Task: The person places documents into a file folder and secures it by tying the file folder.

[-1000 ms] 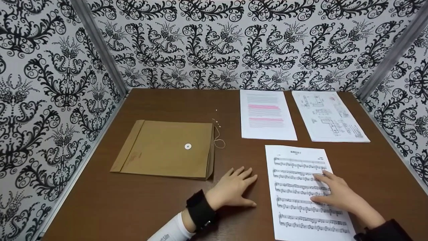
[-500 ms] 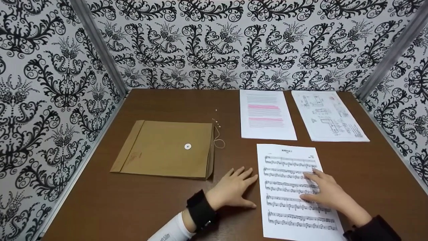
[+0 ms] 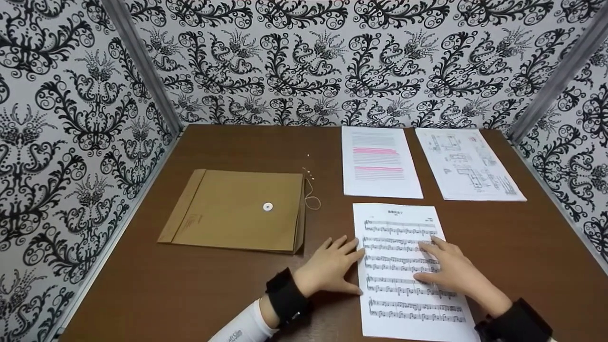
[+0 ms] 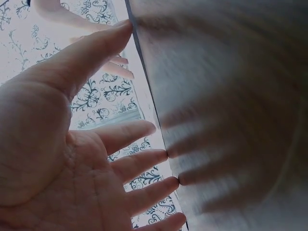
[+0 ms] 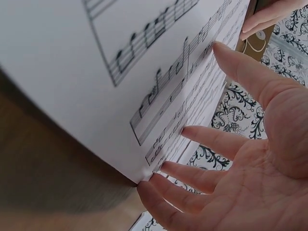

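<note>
Near the table's front edge, we press the right hand (image 3: 449, 273), fingers flat and gripping nothing, on the white sheet of printed music (image 3: 403, 266); left hand (image 3: 330, 268) lies spread beside it, fingertips at its edge; sliding step, we judge; next needs a pinch to lift, brown paper envelope (image 3: 237, 211) lying left.

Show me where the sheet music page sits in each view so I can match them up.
Head: sheet music lies lower centre-right, under the right hand.
Left wrist: not clearly in it; too blurred to tell.
Right wrist: sheet music fills the upper left.
Shared landmark: the right hand's fingertips pressing on the staves.
</note>
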Available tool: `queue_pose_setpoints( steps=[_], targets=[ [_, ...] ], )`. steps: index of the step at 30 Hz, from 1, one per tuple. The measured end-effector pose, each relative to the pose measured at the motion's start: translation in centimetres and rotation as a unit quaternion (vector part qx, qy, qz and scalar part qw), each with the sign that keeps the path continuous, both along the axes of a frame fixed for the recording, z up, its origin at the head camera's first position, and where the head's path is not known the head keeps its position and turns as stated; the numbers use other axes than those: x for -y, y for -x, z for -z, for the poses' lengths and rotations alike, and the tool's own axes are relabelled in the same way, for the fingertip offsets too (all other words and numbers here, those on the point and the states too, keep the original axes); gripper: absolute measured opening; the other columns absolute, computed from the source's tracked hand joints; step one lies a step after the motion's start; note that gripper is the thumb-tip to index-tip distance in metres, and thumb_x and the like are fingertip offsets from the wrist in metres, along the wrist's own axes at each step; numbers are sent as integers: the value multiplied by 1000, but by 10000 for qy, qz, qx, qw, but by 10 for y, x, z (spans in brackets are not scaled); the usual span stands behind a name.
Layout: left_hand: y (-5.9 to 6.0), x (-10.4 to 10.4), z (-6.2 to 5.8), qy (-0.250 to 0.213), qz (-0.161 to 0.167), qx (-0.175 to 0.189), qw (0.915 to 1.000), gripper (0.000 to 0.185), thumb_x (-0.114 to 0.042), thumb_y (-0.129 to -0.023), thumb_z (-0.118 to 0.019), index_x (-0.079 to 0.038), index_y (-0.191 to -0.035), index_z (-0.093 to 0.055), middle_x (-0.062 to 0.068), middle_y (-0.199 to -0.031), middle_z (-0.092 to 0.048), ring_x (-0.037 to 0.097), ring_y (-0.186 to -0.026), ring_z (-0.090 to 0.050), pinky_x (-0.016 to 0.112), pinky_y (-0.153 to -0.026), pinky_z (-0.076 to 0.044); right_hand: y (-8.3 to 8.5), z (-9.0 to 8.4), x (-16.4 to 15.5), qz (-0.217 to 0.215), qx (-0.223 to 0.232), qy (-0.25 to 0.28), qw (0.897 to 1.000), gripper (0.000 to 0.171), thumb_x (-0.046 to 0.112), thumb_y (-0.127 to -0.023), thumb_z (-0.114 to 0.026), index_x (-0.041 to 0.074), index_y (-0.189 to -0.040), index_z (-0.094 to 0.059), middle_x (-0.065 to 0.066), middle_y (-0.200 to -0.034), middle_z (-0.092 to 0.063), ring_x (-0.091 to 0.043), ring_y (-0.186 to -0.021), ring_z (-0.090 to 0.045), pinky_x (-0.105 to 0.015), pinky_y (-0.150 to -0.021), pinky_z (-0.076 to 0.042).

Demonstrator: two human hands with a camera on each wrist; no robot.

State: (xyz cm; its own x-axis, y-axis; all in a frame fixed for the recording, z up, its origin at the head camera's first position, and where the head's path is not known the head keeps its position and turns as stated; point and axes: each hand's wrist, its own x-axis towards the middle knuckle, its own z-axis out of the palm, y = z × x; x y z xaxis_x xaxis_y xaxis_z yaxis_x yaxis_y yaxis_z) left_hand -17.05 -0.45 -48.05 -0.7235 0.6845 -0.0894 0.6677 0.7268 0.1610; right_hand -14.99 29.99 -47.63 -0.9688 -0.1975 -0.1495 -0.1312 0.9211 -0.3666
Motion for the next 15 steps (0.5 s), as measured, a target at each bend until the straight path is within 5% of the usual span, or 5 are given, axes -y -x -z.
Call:
queue_pose_setpoints(
  steps=[15],
  targets=[
    [0,1,1,-41,-186,190,9996,94,-66,-79,-77,-25,-157,-43,4,-167,-37,29,-155,-37,53,-124,-34,2,-2,4,-30,20,135,9999,82,43,-81,-84,-2,-143,-54,-42,-152,-38,-66,-137,-36,-78,-101,-39]
  ],
)
